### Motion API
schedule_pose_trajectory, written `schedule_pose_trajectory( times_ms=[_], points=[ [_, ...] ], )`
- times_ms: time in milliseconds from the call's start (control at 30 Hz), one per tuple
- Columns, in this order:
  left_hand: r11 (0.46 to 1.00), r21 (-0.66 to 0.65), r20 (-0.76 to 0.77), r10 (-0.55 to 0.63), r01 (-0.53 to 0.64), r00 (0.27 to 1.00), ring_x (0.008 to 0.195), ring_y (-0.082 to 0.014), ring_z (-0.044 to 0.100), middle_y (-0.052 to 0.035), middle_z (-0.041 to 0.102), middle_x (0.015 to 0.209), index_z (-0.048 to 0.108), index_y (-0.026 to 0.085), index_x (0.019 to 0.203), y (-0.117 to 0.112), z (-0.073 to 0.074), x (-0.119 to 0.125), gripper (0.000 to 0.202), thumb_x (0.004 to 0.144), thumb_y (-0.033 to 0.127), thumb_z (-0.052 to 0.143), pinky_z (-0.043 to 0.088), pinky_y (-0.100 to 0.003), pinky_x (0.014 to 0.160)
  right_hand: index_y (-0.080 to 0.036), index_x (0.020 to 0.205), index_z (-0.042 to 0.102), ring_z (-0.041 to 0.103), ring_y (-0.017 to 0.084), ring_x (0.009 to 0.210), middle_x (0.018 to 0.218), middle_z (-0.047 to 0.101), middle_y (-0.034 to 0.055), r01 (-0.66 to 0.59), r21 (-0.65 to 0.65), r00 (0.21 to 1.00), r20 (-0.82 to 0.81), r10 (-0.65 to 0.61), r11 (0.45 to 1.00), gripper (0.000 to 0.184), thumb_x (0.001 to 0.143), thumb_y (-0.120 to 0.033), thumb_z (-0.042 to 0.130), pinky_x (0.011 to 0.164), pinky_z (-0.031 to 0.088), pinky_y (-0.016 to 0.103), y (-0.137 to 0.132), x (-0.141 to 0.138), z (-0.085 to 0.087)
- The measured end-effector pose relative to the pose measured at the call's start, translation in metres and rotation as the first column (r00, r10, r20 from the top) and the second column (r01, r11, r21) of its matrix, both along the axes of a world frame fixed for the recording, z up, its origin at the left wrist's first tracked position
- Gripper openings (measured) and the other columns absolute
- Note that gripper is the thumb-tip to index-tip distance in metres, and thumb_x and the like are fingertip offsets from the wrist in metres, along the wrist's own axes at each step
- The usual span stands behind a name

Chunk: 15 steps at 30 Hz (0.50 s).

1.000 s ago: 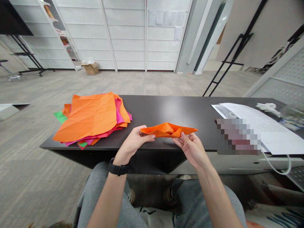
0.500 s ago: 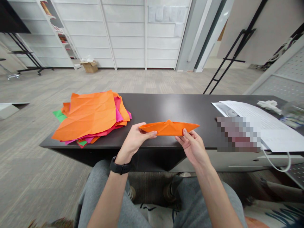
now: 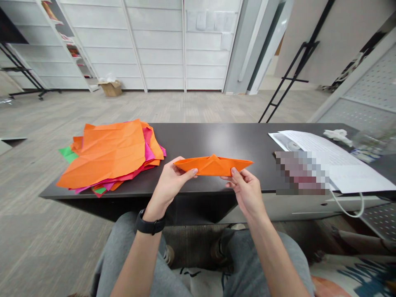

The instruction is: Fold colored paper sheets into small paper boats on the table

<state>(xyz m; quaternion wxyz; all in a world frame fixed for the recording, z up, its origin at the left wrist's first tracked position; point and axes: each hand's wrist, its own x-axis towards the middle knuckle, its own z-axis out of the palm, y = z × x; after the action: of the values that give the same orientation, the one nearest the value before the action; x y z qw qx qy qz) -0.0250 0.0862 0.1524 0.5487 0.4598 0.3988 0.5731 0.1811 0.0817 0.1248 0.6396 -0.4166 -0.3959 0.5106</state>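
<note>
An orange folded paper boat (image 3: 213, 166) is held level above the front part of the dark table, its two pointed ends to the sides and a small peak at the middle. My left hand (image 3: 173, 177) pinches its left end, thumb in front and fingers behind. On the right part of the boat, my right hand (image 3: 244, 185) grips with the thumb in front and the other fingers underneath and behind. A black band circles my left wrist. Left of my hands lies a loose pile of crumpled paper sheets (image 3: 108, 152), orange on top with pink and green edges sticking out.
The dark table (image 3: 198, 138) has its near edge just below my hands. At its right lie printed white sheets (image 3: 343, 165), a blurred-out item (image 3: 301, 173), a crumpled white tissue (image 3: 338, 136) and a hanging white cable (image 3: 349, 213). A cardboard box (image 3: 110, 88) stands on the floor beyond.
The whole view has shifted slightly, so the table and things on it appear further left. Both hands keep the same hold on the paper boat, which looks unchanged in shape.
</note>
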Motion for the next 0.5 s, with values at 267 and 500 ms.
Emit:
schedule_pose_trajectory(
  times_ms=[267,500],
  points=[
    [0.998,-0.012,-0.116,0.067,-0.069,0.991,0.073,-0.0211,0.071,-0.0091,0.078,0.087,0.074,0.011,0.086,0.002,0.0,0.014,0.035,0.063,0.034,0.087,0.061,-0.03,0.064,-0.018,0.083,0.069,0.063,0.01,0.059,0.078,0.065,-0.0008,0.149,0.0,0.986,-0.076,-0.149,0.989,0.032,0.07,-0.044,0.084,0.042,0.047,0.018,-0.003,-0.007,0.003],
    [0.992,-0.035,-0.245,0.108,-0.12,0.964,0.062,-0.027,0.074,-0.0071,0.077,0.069,0.075,0.016,0.073,-0.003,0.006,0.019,0.031,0.058,0.039,0.089,0.062,-0.034,0.06,-0.022,0.087,0.068,0.064,0.013,0.057,0.079,0.069,-0.001,0.142,0.006,0.979,-0.15,-0.14,0.99,0.035,0.075,-0.053,0.077,0.043,0.053,0.023,-0.016,-0.016,0.005]
  ],
)
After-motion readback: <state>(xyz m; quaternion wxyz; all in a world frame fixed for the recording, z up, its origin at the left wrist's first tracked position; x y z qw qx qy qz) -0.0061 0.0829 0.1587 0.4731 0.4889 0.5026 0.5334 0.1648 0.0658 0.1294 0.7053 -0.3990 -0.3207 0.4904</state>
